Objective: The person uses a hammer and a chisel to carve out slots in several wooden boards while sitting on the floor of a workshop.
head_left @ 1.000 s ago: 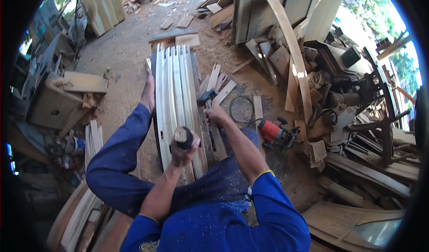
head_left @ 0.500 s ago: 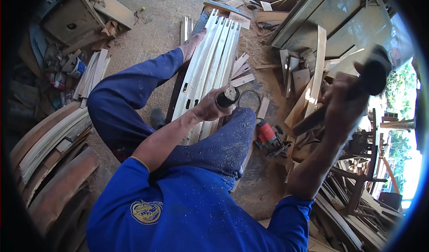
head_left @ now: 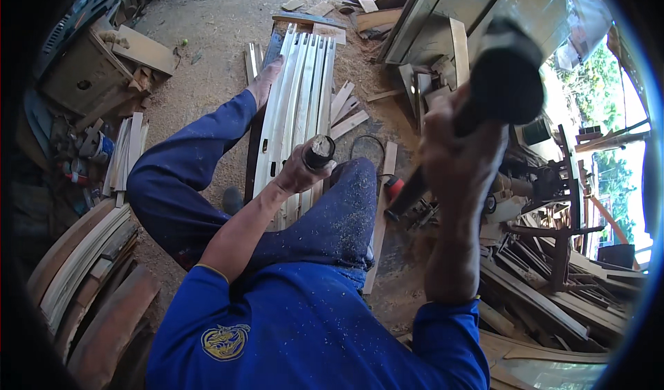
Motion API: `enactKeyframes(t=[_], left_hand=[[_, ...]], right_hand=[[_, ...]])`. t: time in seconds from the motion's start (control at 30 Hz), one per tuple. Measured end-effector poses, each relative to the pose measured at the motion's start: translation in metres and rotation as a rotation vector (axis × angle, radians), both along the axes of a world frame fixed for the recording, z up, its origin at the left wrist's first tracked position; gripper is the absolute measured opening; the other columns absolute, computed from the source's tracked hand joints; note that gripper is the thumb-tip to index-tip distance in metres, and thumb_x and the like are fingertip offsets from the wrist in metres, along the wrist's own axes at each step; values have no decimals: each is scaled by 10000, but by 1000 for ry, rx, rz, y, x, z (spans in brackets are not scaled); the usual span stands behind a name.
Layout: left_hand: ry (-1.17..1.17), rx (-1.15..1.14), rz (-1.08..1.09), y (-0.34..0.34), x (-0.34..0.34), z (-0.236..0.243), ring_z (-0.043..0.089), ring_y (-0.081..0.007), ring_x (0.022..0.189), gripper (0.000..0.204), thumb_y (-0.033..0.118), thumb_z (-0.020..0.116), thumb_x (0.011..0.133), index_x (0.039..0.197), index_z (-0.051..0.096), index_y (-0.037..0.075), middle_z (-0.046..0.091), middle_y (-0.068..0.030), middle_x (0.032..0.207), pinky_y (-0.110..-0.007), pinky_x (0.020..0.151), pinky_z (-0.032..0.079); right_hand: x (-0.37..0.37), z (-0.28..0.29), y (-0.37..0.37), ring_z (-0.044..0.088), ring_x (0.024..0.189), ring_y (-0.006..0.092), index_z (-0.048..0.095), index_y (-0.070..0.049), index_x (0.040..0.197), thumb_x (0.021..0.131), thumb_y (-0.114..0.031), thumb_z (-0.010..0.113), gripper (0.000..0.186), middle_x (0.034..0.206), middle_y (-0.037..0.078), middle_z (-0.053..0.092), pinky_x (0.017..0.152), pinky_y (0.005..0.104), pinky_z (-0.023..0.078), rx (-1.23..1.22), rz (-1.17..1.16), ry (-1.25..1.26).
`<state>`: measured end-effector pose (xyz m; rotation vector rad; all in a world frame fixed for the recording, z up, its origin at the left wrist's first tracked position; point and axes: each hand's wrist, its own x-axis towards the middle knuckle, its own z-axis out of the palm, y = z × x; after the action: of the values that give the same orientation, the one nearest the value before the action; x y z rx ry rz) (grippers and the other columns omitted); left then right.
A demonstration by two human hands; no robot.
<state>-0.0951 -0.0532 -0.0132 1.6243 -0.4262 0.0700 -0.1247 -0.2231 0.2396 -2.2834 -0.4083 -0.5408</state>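
Pale wooden slats (head_left: 277,127), with slots cut along them, lie side by side lengthwise in front of me, beside my bare left foot (head_left: 264,78). My left hand (head_left: 294,177) is closed round the upright handle of a chisel-like tool (head_left: 319,151), dark with a battered pale top, over the slats; its lower end is hidden. My right hand (head_left: 460,148) is raised close to the camera at the right, gripping a blurred black mallet (head_left: 508,71) with a big head and dark handle.
A partly hidden red router (head_left: 394,186) and a cable lie right of my knee. Scrap boards and machinery (head_left: 567,182) crowd the right side. Curved timbers (head_left: 83,265) are stacked at left, below a wooden box (head_left: 79,85). Leaning panels (head_left: 477,13) stand at the back.
My right hand came up from beside the slats with the mallet, swinging high toward the camera. My left hand rose a little along the slats, still gripping the tool. The view shifted.
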Motion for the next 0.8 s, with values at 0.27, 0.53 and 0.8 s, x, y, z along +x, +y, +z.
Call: enactKeyframes(t=[0.27, 0.53, 0.8], left_hand=[[-318, 103, 100, -4, 19, -2, 690, -210, 787, 352, 100, 718, 806, 1137, 635, 17, 705, -108, 879, -349, 696, 541], [200, -95, 4, 0, 57, 6, 637, -152, 659, 141, 128, 661, 838, 926, 609, 30, 650, -69, 763, -309, 597, 533], [-54, -113, 129, -8, -45, -11, 654, -184, 764, 291, 44, 761, 754, 994, 596, 37, 636, -89, 842, -323, 701, 527]], right_hand=[[11, -78, -18, 638, 749, 493, 452, -45, 1049, 787, -71, 643, 325, 742, 256, 623, 706, 548, 492, -507, 154, 272], [-10, -75, -42, 640, 641, 408, 497, -21, 1032, 775, -62, 654, 304, 693, 193, 607, 600, 469, 495, -59, 15, 319], [-43, -142, -76, 598, 634, 149, 554, -16, 1050, 803, -62, 655, 270, 714, 85, 612, 616, 316, 481, 103, -126, 543]])
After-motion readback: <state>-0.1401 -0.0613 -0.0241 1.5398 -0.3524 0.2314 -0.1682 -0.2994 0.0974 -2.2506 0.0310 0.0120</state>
